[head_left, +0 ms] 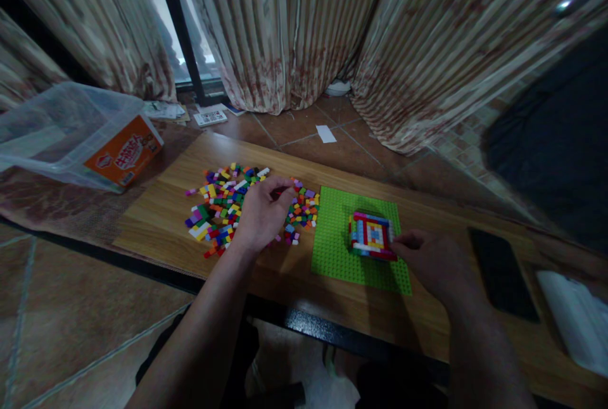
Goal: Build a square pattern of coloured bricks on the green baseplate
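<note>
Over a heap of loose toy bricks [223, 203] in many colours, my left hand [266, 209] is closed, thumb and forefinger nearly meeting. Whatever may be between those fingertips is too small to make out. A square brick model [372, 236] with red, blue, white and yellow rows sits on a green studded baseplate [332, 257]. My right hand [430, 260] reaches in from the right, its thumb and fingers pinched at the model's right edge. The right fingertips are partly blurred.
A clear plastic bin [71, 124] with an orange label stands at the left end of the wooden table [285, 276]. Right of the baseplate lie a black phone-like slab [503, 273] and a white packet [574, 317]. Striped curtains [294, 29] hang behind.
</note>
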`<state>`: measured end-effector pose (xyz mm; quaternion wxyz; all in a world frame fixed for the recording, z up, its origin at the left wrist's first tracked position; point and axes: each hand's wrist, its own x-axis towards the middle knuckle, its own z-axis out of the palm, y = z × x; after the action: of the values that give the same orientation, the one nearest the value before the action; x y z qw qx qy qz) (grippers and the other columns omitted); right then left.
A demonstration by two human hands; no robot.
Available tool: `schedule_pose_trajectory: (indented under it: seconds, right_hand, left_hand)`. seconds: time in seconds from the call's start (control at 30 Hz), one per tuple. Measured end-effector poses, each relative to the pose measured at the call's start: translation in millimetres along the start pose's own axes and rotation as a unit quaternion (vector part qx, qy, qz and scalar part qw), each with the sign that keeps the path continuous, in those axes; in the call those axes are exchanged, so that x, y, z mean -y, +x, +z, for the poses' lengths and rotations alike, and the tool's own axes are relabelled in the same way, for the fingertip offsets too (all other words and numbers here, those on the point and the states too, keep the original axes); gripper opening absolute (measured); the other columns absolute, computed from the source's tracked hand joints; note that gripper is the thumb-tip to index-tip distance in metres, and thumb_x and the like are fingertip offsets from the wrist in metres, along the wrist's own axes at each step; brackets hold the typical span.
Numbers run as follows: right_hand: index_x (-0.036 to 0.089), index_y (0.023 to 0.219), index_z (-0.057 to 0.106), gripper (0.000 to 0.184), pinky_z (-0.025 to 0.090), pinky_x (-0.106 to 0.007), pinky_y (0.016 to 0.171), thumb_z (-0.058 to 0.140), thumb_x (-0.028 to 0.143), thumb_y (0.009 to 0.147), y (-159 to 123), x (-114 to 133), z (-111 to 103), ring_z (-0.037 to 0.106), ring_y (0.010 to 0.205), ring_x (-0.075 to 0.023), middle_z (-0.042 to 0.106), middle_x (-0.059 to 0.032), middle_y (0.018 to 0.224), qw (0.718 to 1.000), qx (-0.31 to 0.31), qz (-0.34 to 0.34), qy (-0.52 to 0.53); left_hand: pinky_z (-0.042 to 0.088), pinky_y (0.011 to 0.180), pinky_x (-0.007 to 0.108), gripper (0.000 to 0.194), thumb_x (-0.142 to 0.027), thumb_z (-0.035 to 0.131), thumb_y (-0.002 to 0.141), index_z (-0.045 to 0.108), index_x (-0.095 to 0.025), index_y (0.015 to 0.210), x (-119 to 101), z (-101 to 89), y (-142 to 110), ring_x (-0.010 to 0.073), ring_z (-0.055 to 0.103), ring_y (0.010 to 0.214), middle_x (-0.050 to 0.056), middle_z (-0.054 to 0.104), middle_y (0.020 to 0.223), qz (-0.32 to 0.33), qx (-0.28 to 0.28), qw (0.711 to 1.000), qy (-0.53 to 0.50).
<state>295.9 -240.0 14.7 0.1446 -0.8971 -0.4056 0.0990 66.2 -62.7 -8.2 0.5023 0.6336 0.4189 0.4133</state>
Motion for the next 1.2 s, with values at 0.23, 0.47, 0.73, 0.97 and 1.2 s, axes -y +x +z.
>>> schedule_pose_trajectory:
  seconds: [0.23, 0.47, 0.73, 0.97, 1.2]
  right_hand:
    - [0.023, 0.066, 0.072, 0.015, 0.042, -0.032, 0.056, 0.065, 0.036, 0.070, 0, -2, -2, 0.065, 0.060, -0.0202, 0.071, -0.0025, 0.063, 0.999, 0.007, 0.016, 0.036]
    - [0.020, 0.066, 0.071, 0.020, 0.048, -0.030, 0.054, 0.074, 0.039, 0.063, 3, -11, 1, 0.062, 0.054, -0.0170, 0.068, -0.0022, 0.059, 0.964, 0.080, 0.105, 0.231]
    - [0.018, 0.064, 0.068, 0.025, 0.049, -0.028, 0.055, 0.078, 0.040, 0.058, 4, -18, 8, 0.059, 0.053, -0.0136, 0.066, -0.0018, 0.058, 0.935, 0.102, 0.130, 0.315]
    - [0.019, 0.063, 0.067, 0.034, 0.049, -0.027, 0.059, 0.086, 0.044, 0.050, 9, -26, 9, 0.056, 0.056, -0.0114, 0.063, 0.0010, 0.058, 0.897, 0.166, 0.130, 0.389]
    - [0.018, 0.068, 0.065, 0.039, 0.050, -0.028, 0.058, 0.069, 0.057, 0.072, 7, -32, 6, 0.057, 0.055, -0.0120, 0.065, -0.0032, 0.063, 0.896, 0.151, 0.132, 0.396]
  left_hand:
    - [0.044, 0.059, 0.023, 0.016, -0.027, 0.064, 0.077, 0.074, -0.018, 0.086, 1, -0.1, 0, 0.0147, 0.060, 0.065, 0.002, 0.070, 0.075, 0.014, 0.012, 1.000, 0.021]
    - [0.047, 0.060, 0.025, 0.015, -0.026, 0.067, 0.075, 0.074, -0.019, 0.086, 2, -0.6, 0, 0.0165, 0.062, 0.067, 0.003, 0.071, 0.077, -0.003, 0.009, 1.000, 0.010]
    - [0.050, 0.075, 0.028, 0.017, -0.025, 0.062, 0.079, 0.073, -0.018, 0.090, 2, 4.5, -1, 0.0184, 0.065, 0.080, 0.005, 0.073, 0.087, 0.026, 0.048, 0.997, 0.058]
    - [0.049, 0.075, 0.029, 0.022, -0.028, 0.055, 0.084, 0.070, -0.016, 0.094, 3, 9.0, -4, 0.0176, 0.064, 0.079, 0.004, 0.072, 0.087, 0.044, 0.097, 0.986, 0.130]
    - [0.049, 0.078, 0.031, 0.024, -0.031, 0.056, 0.083, 0.070, -0.016, 0.095, -1, 10.5, -5, 0.0185, 0.065, 0.082, 0.005, 0.072, 0.091, 0.034, 0.108, 0.984, 0.137]
